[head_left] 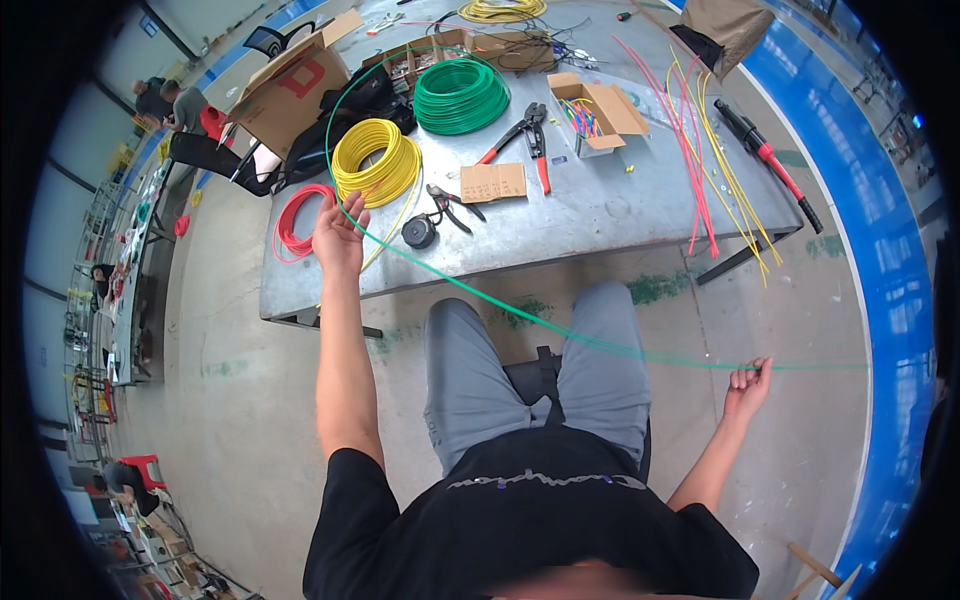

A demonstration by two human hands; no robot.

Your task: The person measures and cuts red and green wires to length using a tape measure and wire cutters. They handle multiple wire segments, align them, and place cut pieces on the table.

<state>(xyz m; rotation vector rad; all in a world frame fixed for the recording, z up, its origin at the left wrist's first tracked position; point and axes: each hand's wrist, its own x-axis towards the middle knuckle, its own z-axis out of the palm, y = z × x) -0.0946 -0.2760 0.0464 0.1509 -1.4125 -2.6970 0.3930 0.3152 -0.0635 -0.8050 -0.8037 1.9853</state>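
A long green wire (480, 297) runs from the green wire coil (462, 97) on the table, loops left and comes down to my left hand (341, 238). That hand is loosely curled around the wire beside the yellow wire coil (376, 160) and the red wire coil (297, 222). From there the wire slants across above my knees to my right hand (747, 388), held out low on the right. Its fingers are closed on the wire, which is blurred there and trails off farther right.
On the metal table (610, 205) lie a crimping tool (530, 140), cutting pliers (455, 205), a black tape measure (419, 232) and a cardboard piece (493, 183). A small box (592, 118) holds colourful bits. Cut red wires (690, 150) and yellow wires (735, 190) overhang the edge near a long red-handled cutter (770, 160).
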